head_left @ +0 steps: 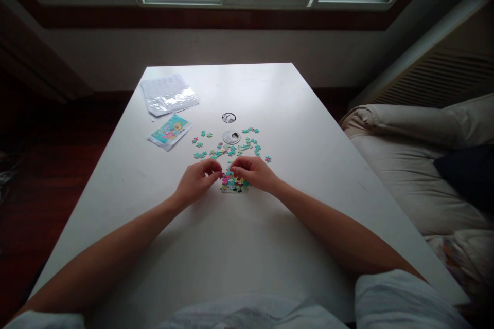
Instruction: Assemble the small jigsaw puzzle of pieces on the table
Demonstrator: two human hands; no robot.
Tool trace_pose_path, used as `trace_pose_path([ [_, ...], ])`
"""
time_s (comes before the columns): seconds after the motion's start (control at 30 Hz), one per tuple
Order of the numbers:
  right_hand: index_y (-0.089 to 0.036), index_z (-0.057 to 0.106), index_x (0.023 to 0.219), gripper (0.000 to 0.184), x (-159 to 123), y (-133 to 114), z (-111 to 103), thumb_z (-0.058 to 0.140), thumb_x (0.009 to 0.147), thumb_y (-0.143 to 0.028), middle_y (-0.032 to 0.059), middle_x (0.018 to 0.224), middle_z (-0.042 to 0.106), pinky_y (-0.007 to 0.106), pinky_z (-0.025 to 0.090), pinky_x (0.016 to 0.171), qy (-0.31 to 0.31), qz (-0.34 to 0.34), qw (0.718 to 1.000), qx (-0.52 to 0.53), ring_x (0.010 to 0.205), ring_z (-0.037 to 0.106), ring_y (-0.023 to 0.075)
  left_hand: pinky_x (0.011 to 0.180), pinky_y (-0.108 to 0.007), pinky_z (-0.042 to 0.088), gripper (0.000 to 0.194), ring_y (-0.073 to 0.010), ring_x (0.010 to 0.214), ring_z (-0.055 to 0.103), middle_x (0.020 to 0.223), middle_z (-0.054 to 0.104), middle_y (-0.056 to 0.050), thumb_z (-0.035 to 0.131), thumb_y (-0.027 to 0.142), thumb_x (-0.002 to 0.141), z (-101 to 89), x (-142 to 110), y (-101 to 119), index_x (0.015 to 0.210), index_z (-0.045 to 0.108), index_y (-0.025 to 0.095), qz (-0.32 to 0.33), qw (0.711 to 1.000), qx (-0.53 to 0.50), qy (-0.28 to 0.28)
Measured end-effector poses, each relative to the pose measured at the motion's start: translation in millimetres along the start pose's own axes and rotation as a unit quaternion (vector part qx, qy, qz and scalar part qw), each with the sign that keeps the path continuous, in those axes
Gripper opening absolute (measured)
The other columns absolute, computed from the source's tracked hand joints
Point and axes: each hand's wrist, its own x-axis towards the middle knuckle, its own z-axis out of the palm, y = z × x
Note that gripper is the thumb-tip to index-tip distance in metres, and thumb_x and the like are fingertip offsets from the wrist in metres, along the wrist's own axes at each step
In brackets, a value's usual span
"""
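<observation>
A partly joined jigsaw puzzle (230, 182), pink, yellow and green, lies on the white table between my two hands. My left hand (197, 179) is at its left edge, thumb and forefinger pinched on a small pink puzzle piece (221, 175). Over the upper right part of the joined section rests my right hand (257, 172), fingers bent and closed together. Whatever those fingertips hold, if anything, is hidden. Loose teal and green puzzle pieces (231, 151) are scattered just beyond my hands.
A colourful picture sheet (170, 131) lies left of the pieces, with a clear plastic bag and papers (169, 95) behind it. Two round metal-rimmed discs (231, 137) are set in the white table (270, 97). A beige sofa (401, 164) stands along the right side.
</observation>
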Motion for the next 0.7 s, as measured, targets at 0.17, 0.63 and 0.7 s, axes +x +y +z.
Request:
trace_pose_path([
  [0.17,-0.017,0.070,0.086,0.021,-0.8,2.7,-4.9,0.062,0.089,-0.037,-0.0011,0.069,0.065,0.024,0.039,0.059,0.036,-0.003,0.999,-0.038,0.062,0.052,0.0117,0.071,-0.026,0.046,0.013,-0.0151,0.073,0.063,0.082,0.072,0.001,0.061,0.028,0.088,0.6,-2.4,-5.7,0.089,0.073,0.023,0.004,0.996,0.086,-0.005],
  [0.63,-0.019,0.070,0.085,0.013,-6.1,8.1,6.6,0.061,0.091,-0.028,-0.0027,0.068,0.064,0.022,0.038,0.062,0.042,-0.075,0.986,-0.140,0.061,0.051,0.0100,0.076,-0.030,0.044,0.012,-0.0168,0.077,0.061,0.083,0.073,0.001,0.063,0.026,0.091,8.5,-6.7,-14.8,0.094,0.074,0.026,0.043,0.987,0.153,0.007],
  [0.7,-0.019,0.070,0.085,0.013,-6.2,9.4,7.0,0.061,0.091,-0.027,-0.0023,0.069,0.064,0.022,0.038,0.062,0.042,-0.080,0.986,-0.143,0.061,0.051,0.0103,0.079,-0.032,0.043,0.012,-0.0175,0.080,0.062,0.085,0.073,0.000,0.063,0.026,0.091,8.8,-7.3,-16.4,0.094,0.074,0.026,0.053,0.985,0.162,0.005],
])
